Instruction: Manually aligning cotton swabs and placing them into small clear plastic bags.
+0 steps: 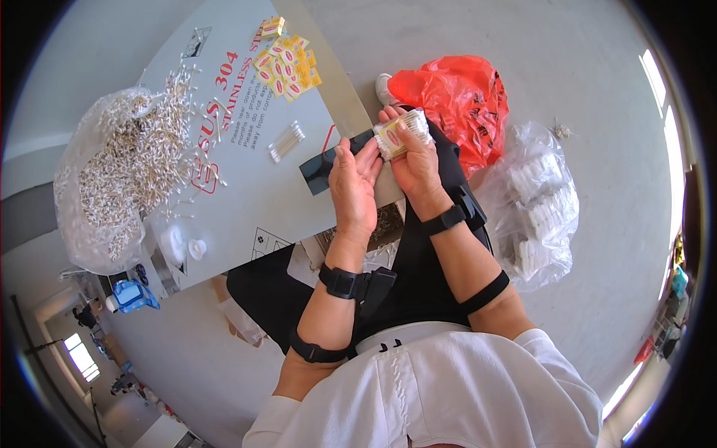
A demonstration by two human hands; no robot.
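Note:
My right hand (pixel 418 168) grips a pack of cotton swabs (pixel 393 139) with a yellow label, its thumb across the front and white swab tips showing along the edge. Beside it, my left hand (pixel 352 190) is turned palm up with the fingers stretched out, their tips close to the pack; whether they touch it I cannot tell. A dark strip (pixel 317 176) lies at the table edge, partly behind my left hand. On the table (pixel 246 198), a small row of cotton swabs (pixel 287 142) sits left of my hands. Farther off are several yellow label cards (pixel 287 67).
A clear bag (pixel 71 183) spills a heap of loose cotton swabs (pixel 134 160) on the table's left. Near it stand white round pieces (pixel 196 249). Right of my legs are a red plastic bag (pixel 455 104) and a clear bag of white packs (pixel 534 216). Below the table edge is a cardboard box (pixel 385 240).

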